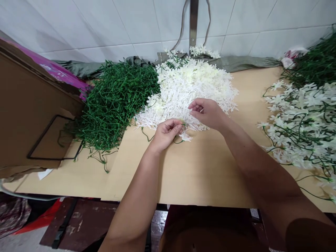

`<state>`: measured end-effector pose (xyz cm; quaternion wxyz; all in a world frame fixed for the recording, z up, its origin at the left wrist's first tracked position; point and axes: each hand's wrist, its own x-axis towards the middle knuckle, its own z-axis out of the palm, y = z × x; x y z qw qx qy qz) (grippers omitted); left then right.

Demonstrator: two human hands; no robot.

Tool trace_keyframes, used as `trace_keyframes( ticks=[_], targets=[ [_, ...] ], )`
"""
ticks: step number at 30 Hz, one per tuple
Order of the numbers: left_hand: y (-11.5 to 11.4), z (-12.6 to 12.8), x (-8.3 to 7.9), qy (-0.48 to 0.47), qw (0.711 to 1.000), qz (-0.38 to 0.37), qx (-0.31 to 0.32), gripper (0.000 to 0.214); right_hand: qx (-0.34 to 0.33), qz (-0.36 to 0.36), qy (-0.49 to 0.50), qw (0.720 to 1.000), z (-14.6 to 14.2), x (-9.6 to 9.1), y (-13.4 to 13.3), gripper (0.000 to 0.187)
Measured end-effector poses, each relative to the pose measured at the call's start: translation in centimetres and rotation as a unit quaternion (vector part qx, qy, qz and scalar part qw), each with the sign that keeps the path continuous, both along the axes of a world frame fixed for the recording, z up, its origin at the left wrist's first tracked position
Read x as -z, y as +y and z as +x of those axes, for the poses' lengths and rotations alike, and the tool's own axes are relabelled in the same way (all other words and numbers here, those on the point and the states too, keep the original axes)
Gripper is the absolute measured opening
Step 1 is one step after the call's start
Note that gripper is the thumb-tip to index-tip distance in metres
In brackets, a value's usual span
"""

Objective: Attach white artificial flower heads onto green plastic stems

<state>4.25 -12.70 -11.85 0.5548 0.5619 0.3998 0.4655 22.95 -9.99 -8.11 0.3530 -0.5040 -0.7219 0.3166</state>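
My left hand (168,133) is closed in a pinch on a green artificial flower stem (179,141), whose thin curved end shows below the fingers. Just to its right and a little higher, my right hand (204,112) hovers over the front of a pile of white artificial flower petals (189,89). Its fingers are curled together; a tiny white bit shows by the thumb, too small to name. Left of the white pile lies a big tangled heap of green plastic stems (118,101).
Assembled white flowers on green stems (301,122) spread over the right side, with more green stems (315,63) behind. A cardboard box (28,98) and a black wire frame (42,140) stand at left. Cardboard (199,175) covers the table before a tiled wall (168,24).
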Motion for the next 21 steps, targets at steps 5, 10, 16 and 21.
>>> trace_keyframes(
  ticks=[5,10,16,21],
  targets=[
    [-0.5,-0.2,0.0,0.043,0.993,0.058,0.089,0.027,0.050,0.205,-0.191,0.959,-1.9,2.4,0.5,0.022],
    [-0.4,-0.1,-0.2,0.073,0.992,0.062,0.088,0.034,0.072,0.237,-0.230,0.941,-1.2,3.3,1.5,0.017],
    [0.4,-0.1,0.1,0.029,0.991,0.075,-0.107,0.036,0.092,0.225,-0.119,0.963,-0.8,2.3,1.5,0.012],
    [1.0,-0.2,0.5,-0.007,0.979,0.124,-0.164,0.035,0.035,0.194,-0.087,0.976,-2.0,1.3,0.4,0.009]
  ],
)
